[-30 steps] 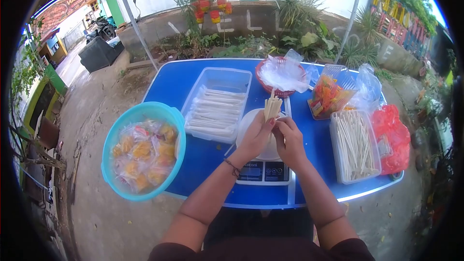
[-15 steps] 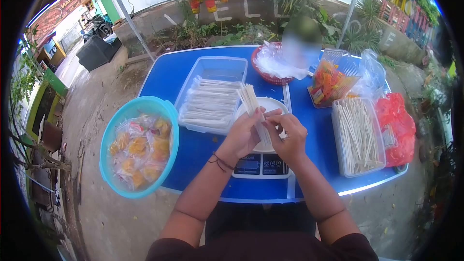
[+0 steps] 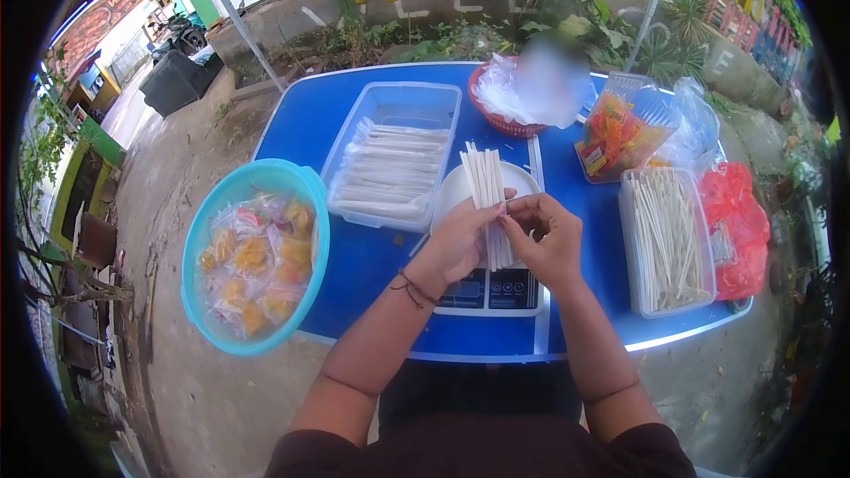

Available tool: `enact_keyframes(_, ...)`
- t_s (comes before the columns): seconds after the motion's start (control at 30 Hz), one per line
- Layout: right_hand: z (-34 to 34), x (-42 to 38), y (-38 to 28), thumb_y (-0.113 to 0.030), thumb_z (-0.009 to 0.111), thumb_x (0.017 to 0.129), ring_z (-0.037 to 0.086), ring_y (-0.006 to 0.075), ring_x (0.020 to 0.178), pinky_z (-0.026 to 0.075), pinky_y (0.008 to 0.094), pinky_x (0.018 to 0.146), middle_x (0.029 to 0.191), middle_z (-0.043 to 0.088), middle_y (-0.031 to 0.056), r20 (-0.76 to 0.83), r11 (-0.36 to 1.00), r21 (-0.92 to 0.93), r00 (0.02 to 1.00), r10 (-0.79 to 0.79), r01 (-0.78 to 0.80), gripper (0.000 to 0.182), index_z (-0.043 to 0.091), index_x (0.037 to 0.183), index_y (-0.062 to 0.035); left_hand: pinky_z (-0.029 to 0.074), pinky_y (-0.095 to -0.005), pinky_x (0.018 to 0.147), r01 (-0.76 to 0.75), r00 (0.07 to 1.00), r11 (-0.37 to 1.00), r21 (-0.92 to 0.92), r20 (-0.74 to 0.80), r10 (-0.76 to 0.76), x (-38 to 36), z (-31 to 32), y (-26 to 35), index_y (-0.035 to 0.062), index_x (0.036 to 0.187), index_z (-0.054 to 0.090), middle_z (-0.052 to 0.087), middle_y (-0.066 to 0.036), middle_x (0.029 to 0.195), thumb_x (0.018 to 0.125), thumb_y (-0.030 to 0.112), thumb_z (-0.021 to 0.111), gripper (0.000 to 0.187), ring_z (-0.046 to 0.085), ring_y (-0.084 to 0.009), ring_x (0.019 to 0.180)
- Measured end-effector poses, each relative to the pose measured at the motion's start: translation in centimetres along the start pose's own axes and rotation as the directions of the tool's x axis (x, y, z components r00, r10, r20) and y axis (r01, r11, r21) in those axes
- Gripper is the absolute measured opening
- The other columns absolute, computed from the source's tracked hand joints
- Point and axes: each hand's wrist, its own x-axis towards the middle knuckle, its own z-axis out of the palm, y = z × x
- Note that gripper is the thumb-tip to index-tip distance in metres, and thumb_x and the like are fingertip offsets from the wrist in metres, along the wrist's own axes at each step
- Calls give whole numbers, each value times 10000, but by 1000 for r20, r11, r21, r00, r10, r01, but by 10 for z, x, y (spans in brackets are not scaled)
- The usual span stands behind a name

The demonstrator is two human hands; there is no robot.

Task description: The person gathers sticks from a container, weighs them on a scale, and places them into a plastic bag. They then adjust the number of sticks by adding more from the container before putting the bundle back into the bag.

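In the middle of the head view, a bundle of thin pale sticks [image 3: 482, 179] stands tilted over the scale. My left hand [image 3: 462, 235] is wrapped round its lower half, where a clear plastic sleeve seems to cover the sticks. My right hand [image 3: 542, 235] is closed in a pinch at the bundle's right side; its fingertips touch the sleeve's edge, though exactly what they pinch is hard to see. Below both hands is a kitchen scale [image 3: 516, 301] with a round white plate [image 3: 453, 184], partly hidden by my hands and the bundle.
A clear tub [image 3: 342, 149] of bagged stick bundles stands left on the blue table [image 3: 297, 137]. A turquoise basin [image 3: 322, 212] holds bagged yellow snacks. On the right are a tub [image 3: 709, 288] of loose sticks, a red bag [image 3: 742, 221] and an orange snack pack [image 3: 611, 137]; a red basket [image 3: 509, 124] sits behind.
The bundle has turned more upright and moved slightly right with my left hand. My right hand has shifted right beside it. The whole view has tilted slightly.
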Motion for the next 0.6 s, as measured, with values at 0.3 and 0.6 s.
enact_keyframes(0.3, -2, 0, 7, -40, 717, 791, 647, 65, 667, 480, 194, 586, 753, 701, 67, 4, 990, 99, 995, 102, -102, 139, 668, 909, 16, 551, -343, 902, -1, 999, 997, 79, -33, 4, 0, -1, -1, 35, 1366, 418, 565, -129, 1228, 1005, 117, 458, 373, 602, -185, 1108)
enact_keyframes(0.6, -5, 2, 10, 2, 713, 809, 643, 68, 706, 497, 182, 630, 793, 696, 73, 42, 976, 172, 991, 129, -134, 137, 644, 920, 46, 555, -352, 903, -156, 985, 979, 131, -48, 164, 4, -8, 1, 1, 1327, 424, 584, -155, 1218, 972, 29, 486, 361, 628, -212, 1075)
